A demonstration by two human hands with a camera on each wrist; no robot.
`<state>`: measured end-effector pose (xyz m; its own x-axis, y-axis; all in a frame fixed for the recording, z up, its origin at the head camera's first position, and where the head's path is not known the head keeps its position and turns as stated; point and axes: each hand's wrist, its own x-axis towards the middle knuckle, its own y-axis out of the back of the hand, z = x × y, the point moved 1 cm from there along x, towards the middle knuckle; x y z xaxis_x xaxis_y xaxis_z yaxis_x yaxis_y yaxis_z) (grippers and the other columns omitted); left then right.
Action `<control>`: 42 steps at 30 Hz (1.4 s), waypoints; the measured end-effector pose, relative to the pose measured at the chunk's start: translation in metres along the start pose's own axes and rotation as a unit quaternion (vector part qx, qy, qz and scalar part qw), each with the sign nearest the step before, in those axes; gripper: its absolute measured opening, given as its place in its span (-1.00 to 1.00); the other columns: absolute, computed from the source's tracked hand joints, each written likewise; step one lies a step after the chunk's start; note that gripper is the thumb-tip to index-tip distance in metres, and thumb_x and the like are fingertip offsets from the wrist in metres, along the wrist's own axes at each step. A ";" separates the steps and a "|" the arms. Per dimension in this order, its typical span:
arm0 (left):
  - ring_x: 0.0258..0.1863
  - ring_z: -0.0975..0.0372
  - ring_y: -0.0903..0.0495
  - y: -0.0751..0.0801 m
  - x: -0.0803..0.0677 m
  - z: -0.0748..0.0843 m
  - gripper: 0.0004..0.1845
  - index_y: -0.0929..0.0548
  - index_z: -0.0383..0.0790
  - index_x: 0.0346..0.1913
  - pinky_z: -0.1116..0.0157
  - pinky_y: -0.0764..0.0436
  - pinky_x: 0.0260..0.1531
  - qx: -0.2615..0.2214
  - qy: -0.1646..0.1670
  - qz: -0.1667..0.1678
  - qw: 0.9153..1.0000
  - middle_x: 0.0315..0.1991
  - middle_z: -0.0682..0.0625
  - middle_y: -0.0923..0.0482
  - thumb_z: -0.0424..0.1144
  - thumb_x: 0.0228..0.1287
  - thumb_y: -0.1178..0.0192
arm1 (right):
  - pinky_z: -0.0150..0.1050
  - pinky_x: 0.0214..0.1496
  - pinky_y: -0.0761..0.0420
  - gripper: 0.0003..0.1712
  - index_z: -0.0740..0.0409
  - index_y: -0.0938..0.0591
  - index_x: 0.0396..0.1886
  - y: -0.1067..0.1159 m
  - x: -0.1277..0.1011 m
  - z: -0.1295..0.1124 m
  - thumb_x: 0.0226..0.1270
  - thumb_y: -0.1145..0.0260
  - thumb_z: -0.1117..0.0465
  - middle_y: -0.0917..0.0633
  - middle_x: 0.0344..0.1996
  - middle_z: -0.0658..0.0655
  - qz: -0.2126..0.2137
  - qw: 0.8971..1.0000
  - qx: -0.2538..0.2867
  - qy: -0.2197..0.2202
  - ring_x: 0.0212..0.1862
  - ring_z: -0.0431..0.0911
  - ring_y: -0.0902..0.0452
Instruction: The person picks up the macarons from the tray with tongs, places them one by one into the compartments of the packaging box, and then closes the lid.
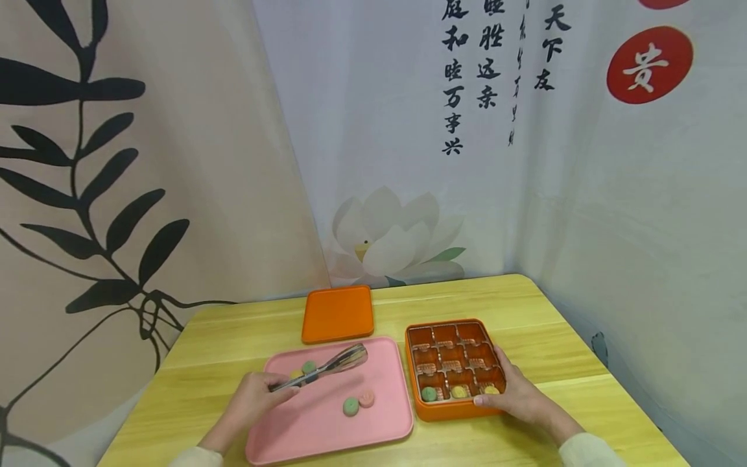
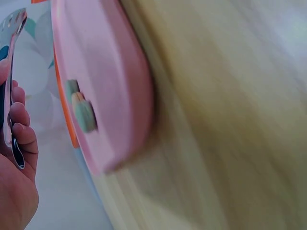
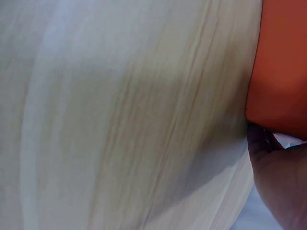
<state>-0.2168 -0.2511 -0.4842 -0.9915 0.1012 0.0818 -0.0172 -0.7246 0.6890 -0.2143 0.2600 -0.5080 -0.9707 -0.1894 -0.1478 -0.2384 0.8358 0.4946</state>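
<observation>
My left hand [image 1: 252,399] grips metal tongs [image 1: 349,358] over the pink tray [image 1: 309,428], their head angled to the upper right. In the left wrist view, the fingers wrap round the tongs' handle [image 2: 18,154]. On the tray lie several small round cookies: a green one [image 1: 351,407] beside a pink one [image 1: 366,397], plus green and yellow ones partly behind the tongs. My right hand [image 1: 519,395] holds the right front corner of an orange box [image 1: 446,411], thumb at the front. Three cookies, one green [image 1: 428,394] and two yellow [image 1: 460,392], sit in its front row of compartments.
An orange lid [image 1: 338,314] lies flat behind the pink tray. The wooden table [image 1: 583,376] ends at a printed curtain [image 1: 403,162] at the back and along the right side.
</observation>
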 end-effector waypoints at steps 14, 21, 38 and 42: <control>-0.54 0.31 -0.43 -0.029 0.035 0.030 -0.88 -0.83 -0.04 -0.32 0.38 -0.42 -0.56 -0.020 -0.059 -0.014 0.998 -0.51 0.18 -0.64 -0.11 0.09 -0.50 | 0.42 0.29 -0.12 0.45 0.23 0.27 0.58 0.000 -0.001 -0.001 0.05 -0.60 -0.03 -0.10 0.37 0.59 0.008 1.000 -0.021 -0.010 0.36 0.51 -0.07; -0.61 0.36 -0.34 -0.050 0.047 0.049 -0.87 -0.80 -0.05 -0.39 0.41 -0.29 -0.63 -0.040 -0.091 -0.033 0.994 -0.65 0.18 -0.48 -0.09 0.12 -0.48 | 0.40 0.31 -0.11 0.45 0.22 0.27 0.58 0.001 0.000 0.000 0.04 -0.60 -0.02 -0.12 0.37 0.57 0.008 1.000 -0.014 -0.003 0.37 0.48 -0.07; -0.58 0.34 -0.40 -0.083 0.057 0.076 -0.89 -0.83 -0.05 -0.34 0.42 -0.37 -0.61 -0.033 -0.111 -0.079 0.990 -0.56 0.22 -0.62 -0.10 0.14 -0.46 | 0.40 0.31 -0.11 0.45 0.22 0.27 0.58 -0.002 -0.001 0.002 0.04 -0.61 0.00 -0.13 0.36 0.57 0.012 1.000 -0.003 0.004 0.36 0.47 -0.10; -0.59 0.35 -0.41 -0.084 0.058 0.076 -0.87 -0.83 -0.07 -0.32 0.42 -0.39 -0.62 -0.032 -0.108 -0.077 0.991 -0.55 0.21 -0.63 -0.12 0.13 -0.48 | 0.41 0.31 -0.10 0.46 0.21 0.26 0.59 -0.002 -0.001 0.002 0.02 -0.62 -0.01 -0.13 0.36 0.56 0.014 1.000 -0.005 -0.002 0.36 0.48 -0.09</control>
<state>-0.2627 -0.1326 -0.4829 -0.9258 0.3526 0.1362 -0.1811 -0.7300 0.6590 -0.2127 0.2597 -0.5106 -0.9771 -0.1628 -0.1373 -0.2105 0.8355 0.5076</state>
